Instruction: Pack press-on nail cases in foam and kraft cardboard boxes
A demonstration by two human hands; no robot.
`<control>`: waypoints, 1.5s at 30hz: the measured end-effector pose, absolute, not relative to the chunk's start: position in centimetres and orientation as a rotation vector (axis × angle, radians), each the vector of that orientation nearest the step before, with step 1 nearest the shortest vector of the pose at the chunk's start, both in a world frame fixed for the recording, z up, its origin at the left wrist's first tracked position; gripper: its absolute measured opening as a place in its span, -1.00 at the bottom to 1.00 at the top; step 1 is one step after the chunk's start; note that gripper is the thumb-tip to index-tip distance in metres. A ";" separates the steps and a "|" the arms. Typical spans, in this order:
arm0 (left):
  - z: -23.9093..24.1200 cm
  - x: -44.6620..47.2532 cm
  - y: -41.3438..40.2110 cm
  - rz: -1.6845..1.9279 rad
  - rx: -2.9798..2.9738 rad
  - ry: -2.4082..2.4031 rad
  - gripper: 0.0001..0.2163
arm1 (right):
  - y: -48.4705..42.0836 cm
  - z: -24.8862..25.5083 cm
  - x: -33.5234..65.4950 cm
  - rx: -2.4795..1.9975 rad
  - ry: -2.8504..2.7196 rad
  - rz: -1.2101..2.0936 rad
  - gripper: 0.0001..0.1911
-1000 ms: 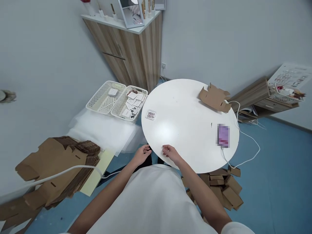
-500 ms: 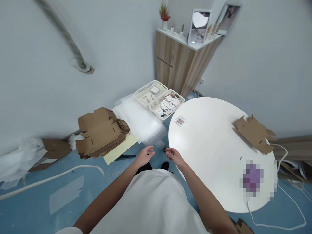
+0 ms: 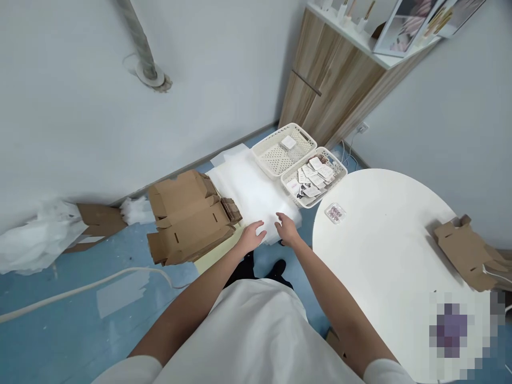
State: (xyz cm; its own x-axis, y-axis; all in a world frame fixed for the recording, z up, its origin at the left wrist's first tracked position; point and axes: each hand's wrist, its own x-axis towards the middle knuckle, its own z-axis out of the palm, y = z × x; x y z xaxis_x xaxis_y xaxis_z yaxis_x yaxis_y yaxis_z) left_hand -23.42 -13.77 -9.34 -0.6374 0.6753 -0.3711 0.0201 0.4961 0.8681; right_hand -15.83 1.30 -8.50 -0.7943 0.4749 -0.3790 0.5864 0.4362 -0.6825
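My left hand [image 3: 252,237] is open, fingers apart, at the near edge of a pile of white translucent sheets [image 3: 250,184]. Across from it, my right hand [image 3: 287,229] is also open over the sheets' near right corner. Neither hand holds anything; whether the fingertips touch the sheets I cannot tell. Left of the sheets lies a stack of flat brown cardboard boxes [image 3: 192,218]. Behind the sheets stand two white baskets: the left basket [image 3: 266,168] has a small clear case [image 3: 288,142] in it, the right basket [image 3: 340,177] several white cards [image 3: 314,176].
A round white table [image 3: 372,256] stands on the right, bearing a small clear box of reddish pieces [image 3: 335,213] and an unfolded cardboard box [image 3: 466,253]. A wooden cabinet [image 3: 332,74] fills the back corner. A pale hose [image 3: 80,290] crosses the floor at left.
The view has turned left and come closer to the sheets, so the baskets and table sit further right. My hands have moved forward to the sheets, still open.
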 end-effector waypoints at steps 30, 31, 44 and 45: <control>-13.2 -26.4 -13.6 1.099 0.185 1.677 -0.20 | 2.8 -11.6 -22.1 1.394 2.482 -0.495 -0.25; -13.1 -26.4 -13.6 1.086 0.185 1.681 -0.20 | 3.2 -11.5 -22.0 1.376 2.490 -0.502 -0.27; -12.0 -26.2 -13.1 1.147 0.210 1.748 -0.28 | 2.8 -9.7 -21.9 1.086 2.635 -0.851 -0.71; -11.9 -26.1 -13.0 1.172 0.225 1.787 -0.29 | 2.4 -9.2 -22.3 1.013 2.702 -0.878 -0.72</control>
